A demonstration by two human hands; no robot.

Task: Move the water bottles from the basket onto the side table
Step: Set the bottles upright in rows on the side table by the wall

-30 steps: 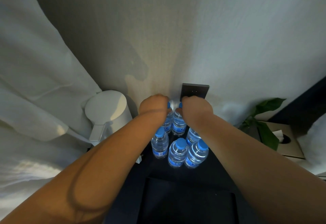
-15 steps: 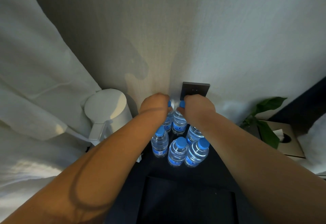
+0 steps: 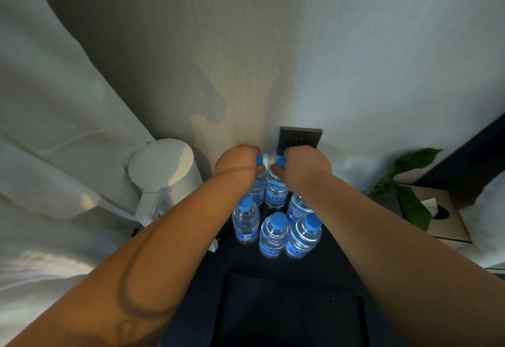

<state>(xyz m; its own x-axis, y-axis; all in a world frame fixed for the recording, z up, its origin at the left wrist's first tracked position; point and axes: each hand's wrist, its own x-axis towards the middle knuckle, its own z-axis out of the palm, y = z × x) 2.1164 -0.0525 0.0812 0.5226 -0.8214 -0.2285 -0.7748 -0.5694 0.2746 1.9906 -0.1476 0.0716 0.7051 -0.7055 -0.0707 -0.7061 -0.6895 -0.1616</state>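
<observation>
The left hand grips the left bottle around its blue cap, and the right hand grips the right bottle the same way. Both bottles are upright, side by side at the table's back edge by the wall. Four more bottles stand just in front of them, with a white kettle off the left edge.

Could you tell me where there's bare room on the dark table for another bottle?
Free: the table strip between the three front bottles and the dark panel nearer the camera. Crowded: the back by the wall, where left hand and right hand each grip a bottle below the socket; the gap toward the kettle is narrow.
</observation>
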